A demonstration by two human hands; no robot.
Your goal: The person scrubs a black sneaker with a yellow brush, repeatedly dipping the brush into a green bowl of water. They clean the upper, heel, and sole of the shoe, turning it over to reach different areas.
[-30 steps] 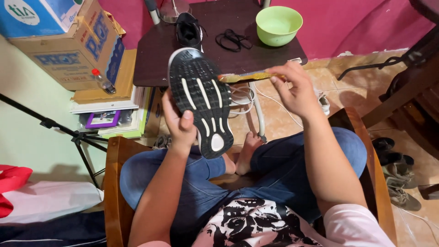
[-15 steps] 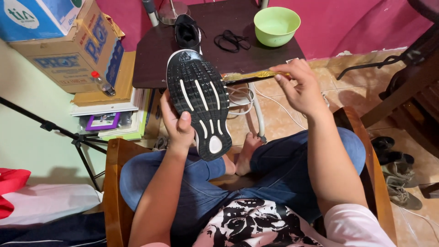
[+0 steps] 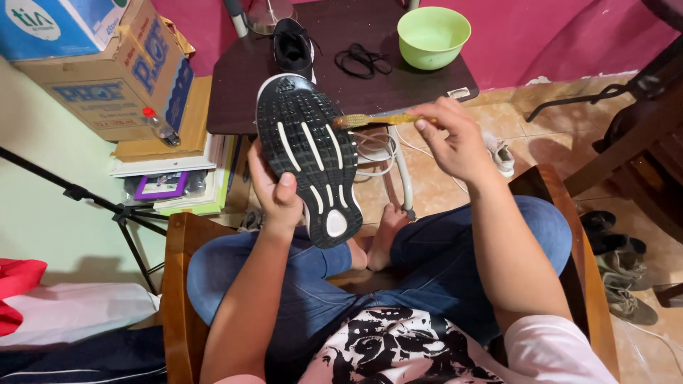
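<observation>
Person sits cross-legged on a wooden chair (image 3: 178, 284), jeans, bare foot (image 3: 388, 231) tucked in front. Left hand (image 3: 276, 192) closed around a black shoe (image 3: 309, 153), thumb over the edge, sole w/ white stripes turned up toward the camera, heel end near the lap, toe end pointing away. Shoe is held in the air above the knees, just in front of the table (image 3: 341, 78). Right hand (image 3: 452, 139) grips a yellow-handled brush (image 3: 373, 119), fingers pinched round the handle; bristle end touches the sole's right edge near the toe. Beyond: dark table carries a 2nd black shoe (image 3: 293, 44), a loose black lace (image 3: 363, 60) beside it, & a green bowl (image 3: 434, 35) at the right. Left of the table, cardboard boxes (image 3: 107, 78) stacked on books (image 3: 174, 178). Right, on the floor, more shoes (image 3: 619, 277) by a dark wooden frame.
</observation>
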